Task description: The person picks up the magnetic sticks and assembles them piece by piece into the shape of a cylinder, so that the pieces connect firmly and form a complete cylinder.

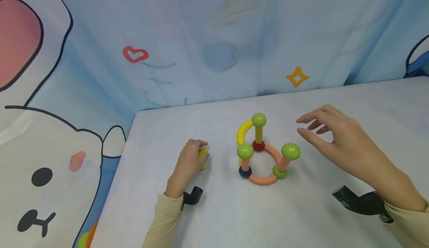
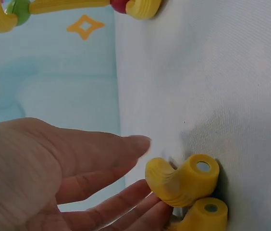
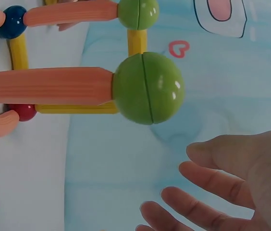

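A toy structure (image 1: 261, 151) of sticks and balls stands mid-table: a ring of salmon curved pieces (image 1: 263, 180) with upright sticks topped by green balls (image 1: 290, 151) and a yellow arc (image 1: 244, 130). My left hand (image 1: 203, 149) lies to its left, fingertips touching a yellow curved piece (image 1: 203, 155) on the table. In the left wrist view two yellow curved pieces (image 2: 188, 180) lie together by the fingers (image 2: 140, 197), with the thumb just above them. My right hand (image 1: 301, 126) hovers open to the right of the structure, fingers spread and touching nothing; the right wrist view shows a green ball (image 3: 147, 89) near it.
The white table (image 1: 234, 210) meets a light blue cartoon-print cloth backdrop (image 1: 214, 47) at the back and left. Its left edge runs diagonally past my left sleeve (image 1: 162, 222).
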A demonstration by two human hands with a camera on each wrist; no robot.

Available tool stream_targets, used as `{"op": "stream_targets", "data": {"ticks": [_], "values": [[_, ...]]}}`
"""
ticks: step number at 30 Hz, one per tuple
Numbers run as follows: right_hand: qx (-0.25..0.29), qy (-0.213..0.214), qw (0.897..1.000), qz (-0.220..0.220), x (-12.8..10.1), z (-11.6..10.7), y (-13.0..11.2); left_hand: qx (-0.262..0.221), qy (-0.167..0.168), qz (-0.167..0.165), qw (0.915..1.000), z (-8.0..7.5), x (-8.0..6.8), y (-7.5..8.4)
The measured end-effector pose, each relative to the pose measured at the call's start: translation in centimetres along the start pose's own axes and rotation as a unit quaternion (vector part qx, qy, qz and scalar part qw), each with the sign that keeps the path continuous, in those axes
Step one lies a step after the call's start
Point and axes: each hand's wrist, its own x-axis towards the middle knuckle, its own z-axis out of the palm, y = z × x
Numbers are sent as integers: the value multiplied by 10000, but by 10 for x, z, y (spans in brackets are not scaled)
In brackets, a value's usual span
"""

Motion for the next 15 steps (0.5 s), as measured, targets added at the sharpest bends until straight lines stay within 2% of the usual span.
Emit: {"op": "stream_targets", "data": {"ticks": [8,15], "values": [[-48,-111,9999,44,-2,4,8,13,-290,-321,9991,5,-1,0],[-93,-222,9996,173,-3,6,12,-39,-752,-628,9952,5,1,3]]}}
